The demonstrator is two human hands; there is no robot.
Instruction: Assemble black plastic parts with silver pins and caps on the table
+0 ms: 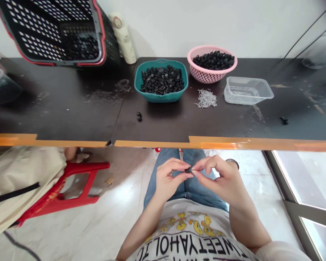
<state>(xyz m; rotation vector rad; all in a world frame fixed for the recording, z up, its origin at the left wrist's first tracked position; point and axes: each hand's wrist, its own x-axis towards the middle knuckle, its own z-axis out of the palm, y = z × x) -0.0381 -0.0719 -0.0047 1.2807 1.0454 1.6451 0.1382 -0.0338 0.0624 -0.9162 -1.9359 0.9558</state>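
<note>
My left hand and my right hand meet over my lap, below the table edge. Both pinch one small black part between their fingertips. On the dark table above stand a teal basin of black flat parts, a pink basket of black round parts and a heap of small metal pins. A single black part lies in front of the teal basin.
An empty clear plastic tub sits right of the pins, another black piece lies far right. A tilted black crate with red rim and a white bottle stand at the back left. Another person sits on a red stool at left.
</note>
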